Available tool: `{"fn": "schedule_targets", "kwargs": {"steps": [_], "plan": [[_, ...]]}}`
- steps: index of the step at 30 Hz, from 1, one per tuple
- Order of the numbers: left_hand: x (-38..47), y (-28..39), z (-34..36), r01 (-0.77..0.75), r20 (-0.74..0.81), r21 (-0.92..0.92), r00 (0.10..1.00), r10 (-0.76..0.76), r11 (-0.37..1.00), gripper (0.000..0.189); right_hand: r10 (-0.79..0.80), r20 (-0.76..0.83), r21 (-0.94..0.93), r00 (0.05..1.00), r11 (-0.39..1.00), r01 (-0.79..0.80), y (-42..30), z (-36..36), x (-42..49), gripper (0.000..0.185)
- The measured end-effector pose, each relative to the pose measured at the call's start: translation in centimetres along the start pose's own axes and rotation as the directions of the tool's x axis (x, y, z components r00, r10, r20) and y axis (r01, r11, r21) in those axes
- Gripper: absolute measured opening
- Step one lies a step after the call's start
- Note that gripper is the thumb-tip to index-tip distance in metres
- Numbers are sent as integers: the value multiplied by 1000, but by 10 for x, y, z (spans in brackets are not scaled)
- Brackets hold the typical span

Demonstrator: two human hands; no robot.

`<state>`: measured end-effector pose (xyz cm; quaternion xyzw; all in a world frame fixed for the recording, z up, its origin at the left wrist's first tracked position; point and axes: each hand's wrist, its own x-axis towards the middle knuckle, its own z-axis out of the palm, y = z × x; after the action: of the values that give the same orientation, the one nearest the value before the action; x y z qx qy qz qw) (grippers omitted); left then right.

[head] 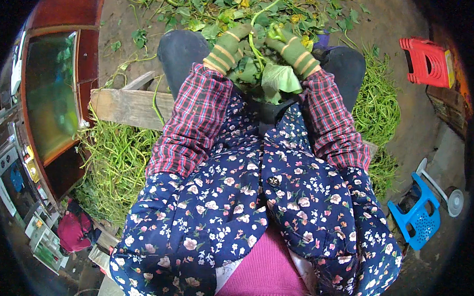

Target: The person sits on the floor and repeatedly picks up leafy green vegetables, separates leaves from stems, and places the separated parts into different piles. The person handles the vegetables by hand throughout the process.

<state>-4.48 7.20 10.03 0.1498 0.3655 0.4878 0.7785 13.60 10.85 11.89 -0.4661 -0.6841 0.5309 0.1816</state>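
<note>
My left hand (229,46), in a green and tan striped fingerless glove, pinches a leafy green vine (256,52) between the knees. Its pale stem runs up from the fingers towards the heap of cut vines (210,14) on the floor. Below the fingers the vine ends in broad leaves, one pale leaf (280,81) hanging near the lap. My right hand (297,54), gloved alike, is curled at the other side of the vine. Short green stems (278,32) stick out at its fingertips. The fingers themselves are partly hidden.
Piles of stripped green stems lie to the left (119,155) and right (379,102). A wooden plank (130,107) juts out at the left, beside a red-brown cabinet (65,9) with a glass panel. Red (428,62) and blue (418,213) plastic stools stand at the right.
</note>
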Motion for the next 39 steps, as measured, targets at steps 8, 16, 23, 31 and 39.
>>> {"fn": "schedule_targets", "kwargs": {"steps": [8, 16, 23, 31, 39], "plan": [[4, 4, 0, 35, -172, 376, 985, 33, 926, 26, 125, 119, 44, 985, 990, -131, 6, 20, 4, 42], [-11, 8, 17, 123, -169, 769, 985, 14, 628, 43, 124, -29, -19, 992, 992, -125, 2, 22, 2, 41], [-7, -1, 18, 148, -215, 883, 971, 102, 445, 36, -26, -51, -360, 998, 933, 6, 8, 23, 1, 31], [-13, 4, 10, 57, -181, 679, 979, 92, 732, 35, 264, -259, -233, 929, 916, -326, 53, -17, 19, 28], [-10, 4, 8, -22, -196, 728, 951, 239, 685, 36, 44, 213, -17, 976, 999, -41, 2, 13, 0, 35]]}}
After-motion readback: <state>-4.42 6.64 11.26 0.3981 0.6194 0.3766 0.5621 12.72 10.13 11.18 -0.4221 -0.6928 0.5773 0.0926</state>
